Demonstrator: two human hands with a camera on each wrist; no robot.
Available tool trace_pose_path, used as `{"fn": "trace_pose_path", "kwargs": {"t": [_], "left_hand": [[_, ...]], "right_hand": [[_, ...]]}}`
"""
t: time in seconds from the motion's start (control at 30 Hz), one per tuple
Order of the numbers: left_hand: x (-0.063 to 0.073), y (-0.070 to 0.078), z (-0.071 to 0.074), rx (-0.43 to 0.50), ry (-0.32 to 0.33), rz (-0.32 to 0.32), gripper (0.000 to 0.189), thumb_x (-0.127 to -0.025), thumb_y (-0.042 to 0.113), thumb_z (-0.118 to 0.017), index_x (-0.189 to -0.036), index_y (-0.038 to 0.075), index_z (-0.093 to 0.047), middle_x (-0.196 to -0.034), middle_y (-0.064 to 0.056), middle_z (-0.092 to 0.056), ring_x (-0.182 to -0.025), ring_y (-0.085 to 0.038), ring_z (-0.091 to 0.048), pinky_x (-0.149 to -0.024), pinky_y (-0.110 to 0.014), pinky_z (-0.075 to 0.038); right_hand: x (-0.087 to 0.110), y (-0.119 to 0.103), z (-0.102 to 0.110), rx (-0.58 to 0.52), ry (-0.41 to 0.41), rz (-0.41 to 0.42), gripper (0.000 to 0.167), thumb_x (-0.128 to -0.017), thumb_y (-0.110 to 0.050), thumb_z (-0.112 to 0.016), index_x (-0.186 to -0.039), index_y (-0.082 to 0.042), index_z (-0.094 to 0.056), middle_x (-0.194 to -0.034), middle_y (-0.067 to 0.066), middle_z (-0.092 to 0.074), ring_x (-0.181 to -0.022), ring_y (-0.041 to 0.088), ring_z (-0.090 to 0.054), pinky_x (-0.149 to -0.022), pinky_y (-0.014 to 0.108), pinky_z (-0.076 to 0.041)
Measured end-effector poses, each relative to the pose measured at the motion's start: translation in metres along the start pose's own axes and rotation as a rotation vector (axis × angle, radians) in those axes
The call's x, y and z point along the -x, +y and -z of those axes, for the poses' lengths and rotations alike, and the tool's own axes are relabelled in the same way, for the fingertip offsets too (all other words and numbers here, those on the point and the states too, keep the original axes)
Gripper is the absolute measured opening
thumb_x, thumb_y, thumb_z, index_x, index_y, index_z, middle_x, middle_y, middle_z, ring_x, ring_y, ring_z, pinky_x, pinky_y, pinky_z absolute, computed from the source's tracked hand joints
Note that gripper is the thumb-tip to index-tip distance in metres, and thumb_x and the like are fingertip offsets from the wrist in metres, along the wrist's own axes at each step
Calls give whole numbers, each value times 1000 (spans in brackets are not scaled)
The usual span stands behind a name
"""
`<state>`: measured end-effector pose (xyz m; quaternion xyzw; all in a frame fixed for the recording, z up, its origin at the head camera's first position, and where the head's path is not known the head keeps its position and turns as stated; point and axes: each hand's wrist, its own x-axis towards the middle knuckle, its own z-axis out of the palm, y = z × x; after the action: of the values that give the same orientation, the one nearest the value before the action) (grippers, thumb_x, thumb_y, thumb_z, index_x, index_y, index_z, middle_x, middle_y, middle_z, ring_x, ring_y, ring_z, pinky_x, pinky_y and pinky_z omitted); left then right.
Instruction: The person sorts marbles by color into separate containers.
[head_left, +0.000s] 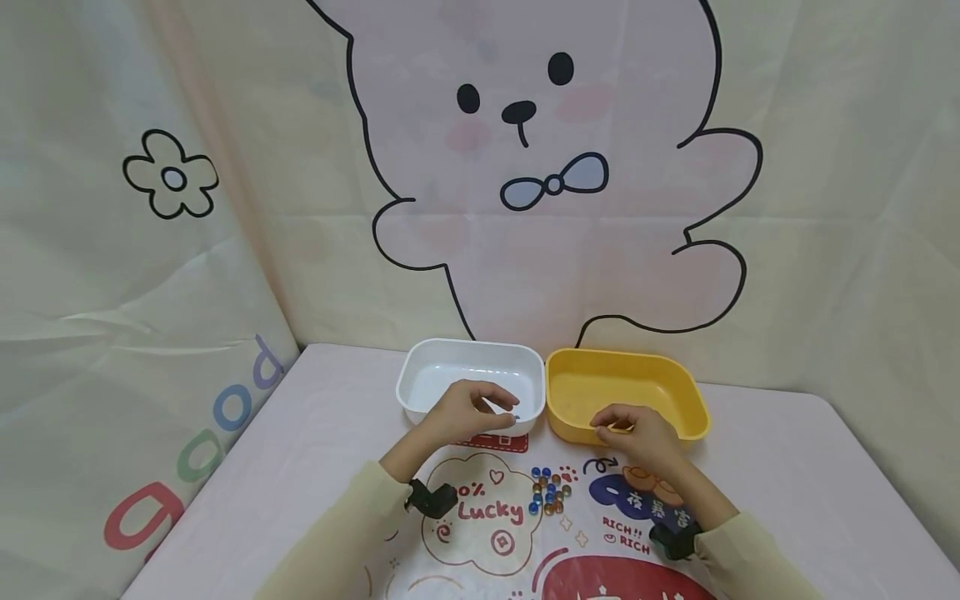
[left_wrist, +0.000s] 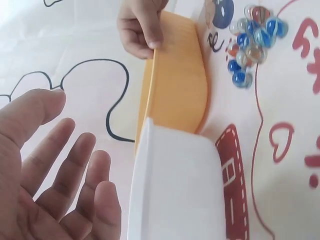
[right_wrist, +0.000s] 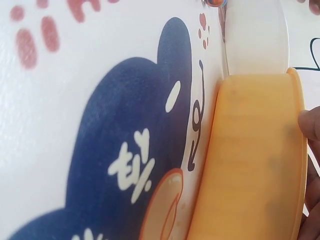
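My left hand (head_left: 474,410) hovers over the white tray (head_left: 408,375), thumb and fingers spread apart. A small blue thing (head_left: 516,417), which looks like a marble, shows just below its fingertips. In the left wrist view the left hand (left_wrist: 60,185) is loosely bent, with nothing between the fingers. Over the front part of the yellow tray (head_left: 686,392) is my right hand (head_left: 637,432), its fingers loosely bent. The right thumb (right_wrist: 311,125) shows at the yellow rim in the right wrist view; most of that hand is hidden there. No object shows between its fingers.
Several blue and amber glass marbles (head_left: 550,492) lie clustered on the printed mat (head_left: 480,542) in front of the trays. The two trays stand side by side, long edges facing me. Behind them hangs a cloth backdrop (head_left: 300,275) with a bear drawing.
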<state>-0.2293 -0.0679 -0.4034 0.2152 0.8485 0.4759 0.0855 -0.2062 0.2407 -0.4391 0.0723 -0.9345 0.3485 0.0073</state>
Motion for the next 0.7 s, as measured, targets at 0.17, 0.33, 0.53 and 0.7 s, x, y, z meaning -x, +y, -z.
{"fn": "trace_pose_path", "kwargs": {"t": [0.17,0.33,0.53,0.7], "left_hand": [[8,-2,-12,35,-16,9,23,-83,27,-74,-105,21,-73,-100,5,-71,-77,-13,-61,-64,-25,-52],[16,-4,-26,44,-44,-6,24,-82,27,-75,-105,21,-73,-94,8,-70,-76,-10,-60,-65,-22,-51],[20,-10,-45,74,-96,37,23,-82,26,-76,-104,21,-74,-90,12,-70,-73,-8,-59,-62,-25,-52],[20,-15,-56,84,-117,74,24,-80,24,-77,-103,17,-74,-90,9,-70,-74,-9,-62,-62,-25,-53]], "right_hand": [[1,-1,1,0,-1,5,11,-87,-34,-70,-96,-27,-72,-100,-5,-69,-93,17,-59,-79,31,-48],[1,0,1,10,5,11,11,-87,-34,-70,-95,-27,-72,-100,-6,-69,-93,17,-59,-80,32,-47],[1,0,1,11,4,11,11,-87,-35,-70,-96,-27,-72,-99,-6,-69,-93,17,-60,-80,32,-47],[0,0,0,7,-2,4,13,-87,-35,-70,-96,-27,-72,-99,-6,-69,-93,17,-59,-80,31,-47]]}}
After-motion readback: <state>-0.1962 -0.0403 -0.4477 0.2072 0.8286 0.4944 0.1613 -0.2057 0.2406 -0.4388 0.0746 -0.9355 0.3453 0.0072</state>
